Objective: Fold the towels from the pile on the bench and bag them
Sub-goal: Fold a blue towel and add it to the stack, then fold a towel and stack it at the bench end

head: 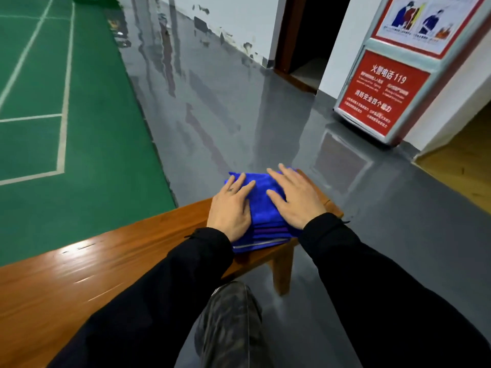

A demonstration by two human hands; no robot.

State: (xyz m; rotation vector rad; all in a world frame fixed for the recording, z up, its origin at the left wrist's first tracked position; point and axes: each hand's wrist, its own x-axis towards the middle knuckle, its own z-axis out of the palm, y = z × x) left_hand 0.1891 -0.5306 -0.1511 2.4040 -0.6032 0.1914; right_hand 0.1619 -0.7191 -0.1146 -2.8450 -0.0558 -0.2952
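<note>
Stack of folded blue terry towels (261,208) sat at the end of the orange-brown wooden bench (111,264) — left hand (230,208) and right hand (295,200) pressed flat on it, fingers straight — folding apparently finished, bagging left, no bag visible.

Floor: I'm looking at glossy grey floor (239,107), catching pale reflections.
Court: green sports court (39,102) on my left, white lines across it, meeting the grey along a straight edge.
Wall: white wall (239,19) at the back, paint chipped near its base.
Doorway: dark doorway (310,41) in that wall, brown frame.
Sign: red fire-safety board (382,94) standing at right, "119" readable, cartoon poster above.
Far right: I see wood-toned flooring (462,166).
</note>
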